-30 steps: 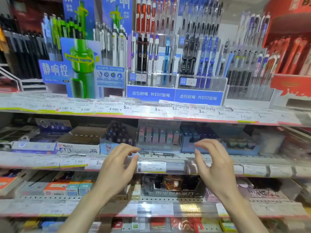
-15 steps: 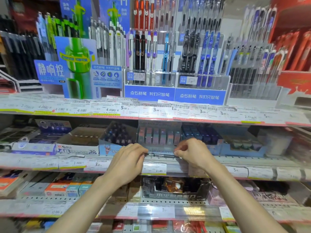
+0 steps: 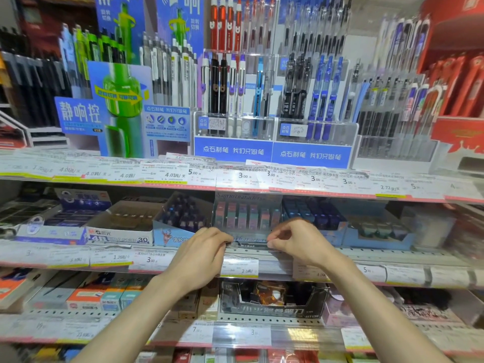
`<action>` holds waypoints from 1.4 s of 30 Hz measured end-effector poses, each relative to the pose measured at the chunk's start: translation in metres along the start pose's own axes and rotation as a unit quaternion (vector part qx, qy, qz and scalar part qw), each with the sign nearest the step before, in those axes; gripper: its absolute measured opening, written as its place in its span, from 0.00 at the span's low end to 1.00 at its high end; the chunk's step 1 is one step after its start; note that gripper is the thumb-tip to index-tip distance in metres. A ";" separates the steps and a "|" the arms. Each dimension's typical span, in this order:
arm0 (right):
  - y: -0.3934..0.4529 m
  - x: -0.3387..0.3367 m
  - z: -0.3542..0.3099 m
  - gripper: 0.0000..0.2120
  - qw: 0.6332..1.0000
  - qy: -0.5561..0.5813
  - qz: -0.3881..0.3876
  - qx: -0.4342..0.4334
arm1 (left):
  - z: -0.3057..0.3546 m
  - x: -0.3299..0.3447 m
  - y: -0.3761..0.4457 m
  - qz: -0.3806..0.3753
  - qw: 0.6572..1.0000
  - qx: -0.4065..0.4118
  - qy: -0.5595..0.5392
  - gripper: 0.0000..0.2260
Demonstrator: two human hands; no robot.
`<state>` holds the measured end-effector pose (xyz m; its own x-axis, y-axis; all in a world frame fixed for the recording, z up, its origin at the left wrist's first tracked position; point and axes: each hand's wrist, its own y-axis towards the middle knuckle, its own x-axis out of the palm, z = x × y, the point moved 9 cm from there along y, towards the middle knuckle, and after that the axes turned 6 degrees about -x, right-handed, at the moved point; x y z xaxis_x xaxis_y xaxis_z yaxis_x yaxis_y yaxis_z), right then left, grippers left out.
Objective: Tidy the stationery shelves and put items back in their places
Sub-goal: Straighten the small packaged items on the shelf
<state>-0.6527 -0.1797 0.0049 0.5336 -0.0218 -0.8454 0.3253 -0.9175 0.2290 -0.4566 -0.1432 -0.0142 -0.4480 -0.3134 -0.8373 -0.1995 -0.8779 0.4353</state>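
Observation:
A thin dark pen (image 3: 248,242) lies flat on the front lip of the middle shelf (image 3: 392,254), in front of a clear display box of pastel erasers (image 3: 247,214). My left hand (image 3: 200,254) pinches the pen's left end with curled fingers. My right hand (image 3: 296,242) pinches its right end the same way. Both hands hide the pen's tips. Upright pens fill the clear racks (image 3: 272,132) on the shelf above.
Cardboard boxes sit left of the hands: a 4B eraser box (image 3: 117,235) and a blue box (image 3: 180,221). More blue trays (image 3: 340,226) stand to the right. Price labels (image 3: 239,267) line every shelf edge. A black carton (image 3: 272,302) sits on the shelf below.
Both hands came forward from open, spread poses in front of the shelf and closed on the two ends of the pen lying on the shelf lip. The view moved closer.

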 end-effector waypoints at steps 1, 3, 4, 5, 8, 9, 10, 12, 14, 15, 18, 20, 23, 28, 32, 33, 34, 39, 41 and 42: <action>-0.002 -0.002 0.002 0.02 0.999 0.044 0.014 0.004 | 0.001 0.000 0.000 0.003 1.000 -0.002 -0.002 0.15; -0.007 -0.004 0.007 0.02 0.988 0.147 0.038 0.022 | 0.001 -0.002 0.001 0.009 1.000 -0.009 -0.007 0.15; -0.010 -0.005 0.009 0.02 0.981 0.188 0.049 0.028 | 0.001 -0.003 0.001 0.012 1.000 -0.012 -0.008 0.15; -0.012 -0.007 0.010 0.02 0.975 0.213 0.062 0.030 | 0.001 -0.003 0.002 0.013 1.000 -0.015 -0.008 0.15; -0.018 -0.015 0.014 0.02 0.966 0.238 0.099 0.033 | 0.001 -0.004 0.003 0.012 1.000 -0.020 -0.005 0.15; -0.020 -0.017 0.016 0.02 0.960 0.255 0.107 0.037 | 0.001 -0.005 0.003 0.012 1.000 -0.020 -0.004 0.15; -0.022 -0.017 0.018 0.02 0.954 0.274 0.114 0.040 | 0.001 -0.006 0.004 0.013 1.000 -0.018 -0.004 0.15; -0.024 -0.017 0.022 0.03 0.944 0.301 0.126 0.047 | 0.001 -0.007 0.005 0.017 1.000 -0.016 -0.008 0.15; -0.027 -0.018 0.024 0.03 0.936 0.320 0.135 0.054 | 0.002 -0.009 0.006 0.022 1.000 -0.014 -0.014 0.14; -0.029 -0.018 0.025 0.03 0.933 0.328 0.139 0.055 | 0.002 -0.010 0.005 0.027 0.999 -0.012 -0.017 0.14; -0.034 -0.017 0.026 0.03 0.918 0.364 0.144 0.059 | 0.002 -0.015 0.004 0.038 0.998 -0.009 -0.043 0.11; -0.038 -0.017 0.028 0.03 0.910 0.379 0.153 0.063 | 0.002 -0.018 0.003 0.035 0.996 -0.003 -0.083 0.10; -0.044 -0.023 0.024 0.02 0.928 0.334 0.159 0.047 | 0.005 -0.025 -0.001 0.029 0.991 0.018 -0.131 0.08; -0.052 -0.034 -0.010 0.04 0.973 0.188 0.134 -0.016 | 0.011 -0.045 -0.011 0.040 0.985 0.049 -0.163 0.06; -0.054 -0.047 -0.052 0.05 0.985 0.037 0.126 -0.109 | 0.016 -0.071 -0.020 0.071 0.977 0.070 -0.187 0.06; -0.055 -0.050 -0.063 0.05 0.984 0.008 0.122 -0.130 | 0.019 -0.080 -0.021 0.081 0.975 0.077 -0.190 0.05; -0.057 -0.054 -0.074 0.06 0.980 -0.021 0.124 -0.153 | 0.023 -0.089 -0.022 0.092 0.973 0.086 -0.194 0.05; -0.065 -0.078 -0.125 0.11 0.946 -0.139 0.152 -0.249 | 0.051 -0.132 -0.018 0.145 0.958 0.120 -0.217 0.06; -0.068 -0.088 -0.142 0.11 0.927 -0.176 0.174 -0.281 | 0.061 -0.146 -0.011 0.165 0.950 0.121 -0.236 0.06; -0.068 -0.094 -0.147 0.11 0.923 -0.180 0.182 -0.286 | 0.064 -0.153 -0.006 0.174 0.945 0.115 -0.252 0.04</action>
<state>-0.6099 -0.0569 0.1401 0.4278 -0.5133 -0.7440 0.5896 -0.4654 0.6602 -0.4429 -0.0665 0.1327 -0.8683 -0.3050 -0.3913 -0.1219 -0.6333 0.7642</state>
